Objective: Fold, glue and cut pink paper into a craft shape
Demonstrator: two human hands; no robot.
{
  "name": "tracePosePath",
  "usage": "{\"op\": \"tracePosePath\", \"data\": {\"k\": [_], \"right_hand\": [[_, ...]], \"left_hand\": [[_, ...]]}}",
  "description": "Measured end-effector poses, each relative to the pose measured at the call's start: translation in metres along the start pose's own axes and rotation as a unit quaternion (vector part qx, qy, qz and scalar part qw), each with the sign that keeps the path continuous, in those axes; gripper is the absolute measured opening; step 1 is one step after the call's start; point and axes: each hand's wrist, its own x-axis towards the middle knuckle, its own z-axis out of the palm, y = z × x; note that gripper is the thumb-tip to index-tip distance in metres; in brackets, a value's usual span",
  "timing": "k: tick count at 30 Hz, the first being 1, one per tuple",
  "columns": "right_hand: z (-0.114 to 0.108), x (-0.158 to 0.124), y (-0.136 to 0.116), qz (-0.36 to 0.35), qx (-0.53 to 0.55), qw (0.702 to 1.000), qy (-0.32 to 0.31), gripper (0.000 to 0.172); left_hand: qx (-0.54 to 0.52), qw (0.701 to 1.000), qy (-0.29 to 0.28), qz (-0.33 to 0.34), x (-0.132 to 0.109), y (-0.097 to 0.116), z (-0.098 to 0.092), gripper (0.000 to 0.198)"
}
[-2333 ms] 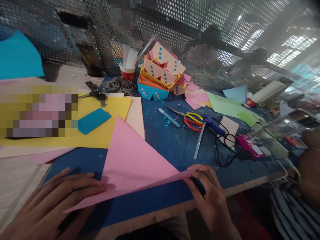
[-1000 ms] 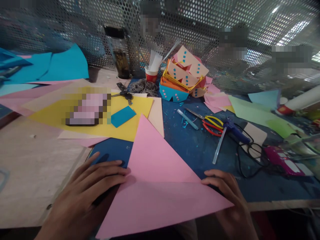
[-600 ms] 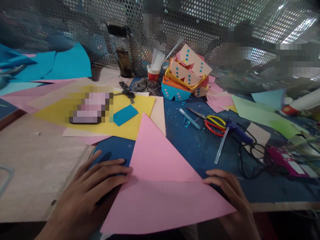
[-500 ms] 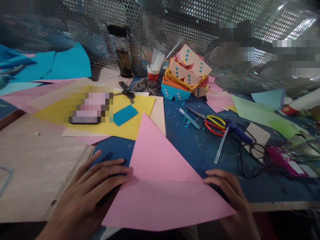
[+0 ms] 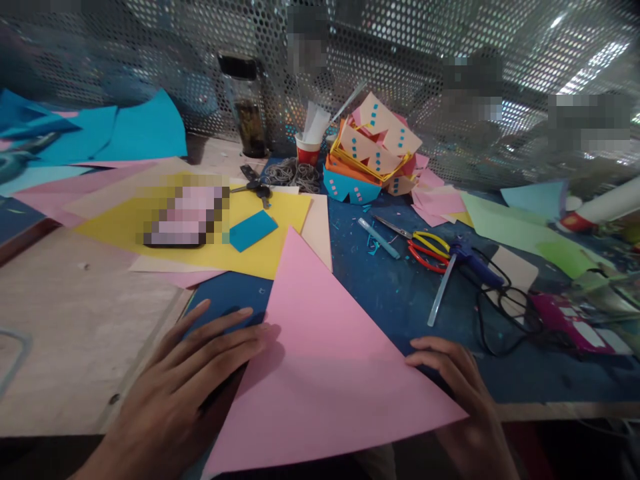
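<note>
A pink paper sheet (image 5: 320, 360), triangular in outline, lies on the blue table top (image 5: 390, 293) with its near part hanging over the front edge. My left hand (image 5: 185, 380) rests flat with fingers spread, fingertips touching the sheet's left edge. My right hand (image 5: 460, 393) lies at the sheet's right corner, fingers stretched and partly under the paper; its fingertips touch the edge. The crease across the sheet has flattened out.
Yellow paper (image 5: 250, 233) with a small blue card (image 5: 253, 230) lies behind. Scissors (image 5: 420, 243), a glue gun (image 5: 470, 257), its cord (image 5: 500, 313), a pen (image 5: 379, 239), keys (image 5: 255, 187), a red cup (image 5: 309, 148), a bottle (image 5: 249, 110) and folded paper models (image 5: 373, 150) stand beyond. A perforated metal screen (image 5: 150, 53) backs the table.
The pink sheet was opened from a folded triangle toward me and now lies smoother, its crease no longer showing. My hands stayed at its left and right edges.
</note>
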Motion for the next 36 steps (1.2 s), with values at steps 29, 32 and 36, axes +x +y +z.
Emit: {"op": "tracePosePath", "data": {"k": [29, 32, 36], "right_hand": [[0.009, 0.003, 0.010, -0.022, -0.060, 0.997, 0.040, 0.006], [0.013, 0.003, 0.009, -0.020, -0.069, 0.996, 0.057, 0.004], [0.017, 0.005, 0.010, -0.020, -0.085, 0.993, 0.081, 0.008]], "left_hand": [[-0.023, 1.000, 0.003, -0.011, -0.005, -0.012, 0.010, 0.035], [-0.023, 0.999, 0.003, -0.029, -0.002, -0.010, 0.010, 0.026], [-0.007, 0.998, -0.002, -0.066, 0.002, -0.007, 0.012, 0.017]]}}
